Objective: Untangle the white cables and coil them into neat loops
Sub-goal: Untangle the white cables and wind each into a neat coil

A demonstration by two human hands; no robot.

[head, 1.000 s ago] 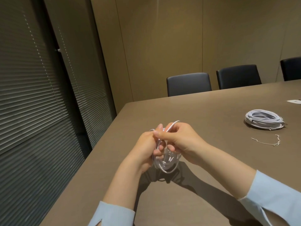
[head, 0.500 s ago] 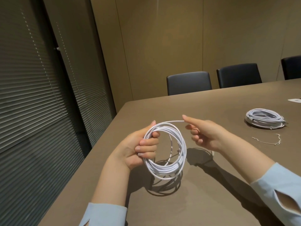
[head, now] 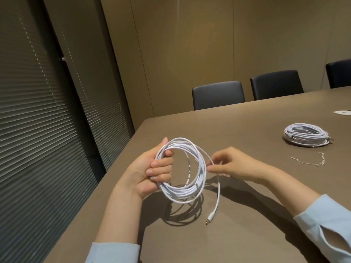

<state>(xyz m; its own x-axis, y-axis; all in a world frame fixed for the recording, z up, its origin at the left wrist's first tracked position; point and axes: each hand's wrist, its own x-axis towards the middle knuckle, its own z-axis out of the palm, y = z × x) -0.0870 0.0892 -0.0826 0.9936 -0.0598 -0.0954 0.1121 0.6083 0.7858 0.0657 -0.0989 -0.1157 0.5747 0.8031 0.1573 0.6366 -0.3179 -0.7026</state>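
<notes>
My left hand [head: 152, 171] grips a coil of white cable [head: 191, 190] of several loops, held upright above the brown table [head: 247, 234]. My right hand [head: 233, 163] pinches the cable's loose tail just right of the coil. The tail hangs down from my fingers and ends in a plug [head: 209, 219] close to the tabletop. A second white cable coil [head: 306, 135] lies flat on the table at the far right.
A thin white tie [head: 311, 162] lies on the table in front of the second coil. A small white item [head: 341, 112] sits at the right edge. Three dark chairs [head: 218, 94] stand along the far side. The table's left edge borders blinds [head: 47, 130].
My hands have come apart, showing the coil in my left hand. My right hand slid along the loose tail, down and to the right; the plug end now hangs free.
</notes>
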